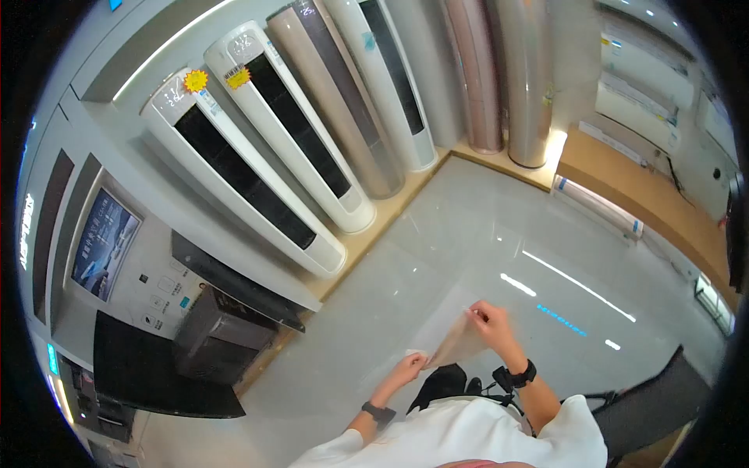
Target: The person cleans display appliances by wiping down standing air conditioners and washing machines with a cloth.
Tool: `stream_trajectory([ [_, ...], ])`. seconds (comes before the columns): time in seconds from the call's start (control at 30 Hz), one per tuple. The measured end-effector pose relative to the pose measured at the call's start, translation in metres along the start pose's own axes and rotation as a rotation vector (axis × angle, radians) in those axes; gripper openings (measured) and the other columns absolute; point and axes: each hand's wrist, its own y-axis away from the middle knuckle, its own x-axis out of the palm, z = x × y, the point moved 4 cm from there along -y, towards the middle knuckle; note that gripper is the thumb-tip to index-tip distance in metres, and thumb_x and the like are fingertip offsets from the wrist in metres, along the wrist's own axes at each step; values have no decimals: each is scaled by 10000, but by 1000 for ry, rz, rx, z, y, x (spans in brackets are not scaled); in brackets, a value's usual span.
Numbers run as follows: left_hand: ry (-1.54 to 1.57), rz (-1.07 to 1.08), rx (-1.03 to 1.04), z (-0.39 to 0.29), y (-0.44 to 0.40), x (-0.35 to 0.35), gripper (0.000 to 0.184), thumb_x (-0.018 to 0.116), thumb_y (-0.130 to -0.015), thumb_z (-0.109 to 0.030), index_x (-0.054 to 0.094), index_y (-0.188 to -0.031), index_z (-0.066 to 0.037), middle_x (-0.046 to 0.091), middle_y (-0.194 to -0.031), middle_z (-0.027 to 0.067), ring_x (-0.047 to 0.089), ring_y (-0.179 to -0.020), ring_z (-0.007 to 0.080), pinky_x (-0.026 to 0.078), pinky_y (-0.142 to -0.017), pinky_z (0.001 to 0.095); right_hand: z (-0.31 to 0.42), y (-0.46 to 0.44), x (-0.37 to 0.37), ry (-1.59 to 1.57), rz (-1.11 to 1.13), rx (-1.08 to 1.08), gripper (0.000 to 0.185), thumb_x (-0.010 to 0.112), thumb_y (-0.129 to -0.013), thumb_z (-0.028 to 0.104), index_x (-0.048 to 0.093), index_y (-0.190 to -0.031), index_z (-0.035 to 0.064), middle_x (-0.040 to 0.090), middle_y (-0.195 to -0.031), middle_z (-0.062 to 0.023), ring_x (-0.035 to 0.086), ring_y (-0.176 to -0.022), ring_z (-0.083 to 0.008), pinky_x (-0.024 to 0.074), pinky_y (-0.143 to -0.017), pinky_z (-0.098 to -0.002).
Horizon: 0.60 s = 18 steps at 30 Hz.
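Note:
A thin, see-through, brownish sheet (pixel 459 342), looking like plastic film or a bag, is stretched slantwise in front of my body. My left hand (pixel 409 365) pinches its lower left end, fingers closed. At its upper right corner, my right hand (pixel 491 324) is closed with thumb and fingertips together. Whether the sheet is one layer or a pouch, I cannot tell. Each wrist carries a black band, and my dark-clad legs show below the sheet.
Several tall floor-standing air conditioners (pixel 304 132) line a wooden ledge (pixel 421 191) ahead. Wall-type units (pixel 644 97) hang at the right above a wooden counter (pixel 624 183). A dark boxy appliance (pixel 222 331) stands left. A black chair (pixel 651 402) is close on my right. The grey floor (pixel 499 226) is glossy.

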Motion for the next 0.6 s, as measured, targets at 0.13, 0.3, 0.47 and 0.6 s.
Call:
stream_trajectory([
  [0.13, -295, -51, -60, -90, -42, -26, 539, 535, -1004, -577, 645, -1149, -69, 737, -989, 213, 701, -970, 428, 537, -814, 519, -31, -73, -5, 8, 167, 121, 154, 720, -973, 174, 677, -953, 27, 604, -554, -91, 583, -473, -127, 423, -477, -297],
  [0.3, -299, -60, 25, -91, -177, -109, 453, 486, -1043, -491, 681, -1136, -93, 737, -1078, 173, 690, -997, 426, 539, -834, 521, -81, -216, 18, 10, 257, 159, 155, 672, -1010, 166, 652, -975, 17, 629, -556, -78, 615, -478, -147, 453, -485, -305],
  [0.47, -488, 19, 263, -71, -328, -184, 359, 481, -1043, -308, 676, -1294, -141, 756, -1070, 138, 716, -932, 350, 576, -843, 447, -141, -353, 30, -22, 247, 117, 162, 621, -1039, 141, 614, -998, -15, 671, -611, -103, 655, -531, -153, 492, -498, -309],
  [0.6, -49, -55, 55, -108, -415, -272, 306, 519, -1000, -246, 723, -1185, -113, 743, -1079, 174, 710, -930, 400, 573, -789, 480, -172, -447, 27, -64, 278, 253, 172, 608, -1048, 145, 594, -1003, -20, 678, -658, -115, 654, -539, -163, 521, -508, -314],
])
